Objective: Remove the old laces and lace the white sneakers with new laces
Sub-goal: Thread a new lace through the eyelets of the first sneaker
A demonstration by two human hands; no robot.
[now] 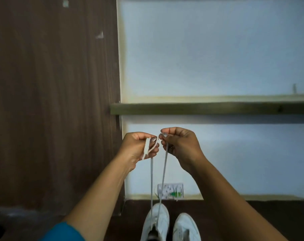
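Looking down through the head camera, I see a dark brown surface (243, 216) at the bottom of the view; whether it is a floor or a bench I cannot tell. It meets a pale blue-white wall (208, 58) with a cream band (252, 197) along its foot. A brown wood-grain panel (52, 101) fills the left side from top to bottom. A dull wooden shelf (208, 108) runs across the wall from the panel's edge to the right border.

Low on the wall, just above the band, sits a small white plate (170, 191) with green marks on it, too blurred to read. A blue sleeve (64, 232) shows at the lower left.

Two white sneakers stand side by side near the wall, toes towards it. The left sneaker (158, 221) has the lace (151, 180) coming out of its top; the right sneaker (186, 226) stands just beside it, apart from the lace.

Both hands are raised in front of the wall, below the shelf and close together. The left hand (140, 147) has its fingers (154, 140) curled round a folded loop of lace, thumb pressing it. The right hand (180, 145) pinches the other strand between thumb and curled fingers (164, 135). The two strands hang almost straight down to the left sneaker, crossing in front of the plate. My forearms cover much of the surface on either side of the sneakers.
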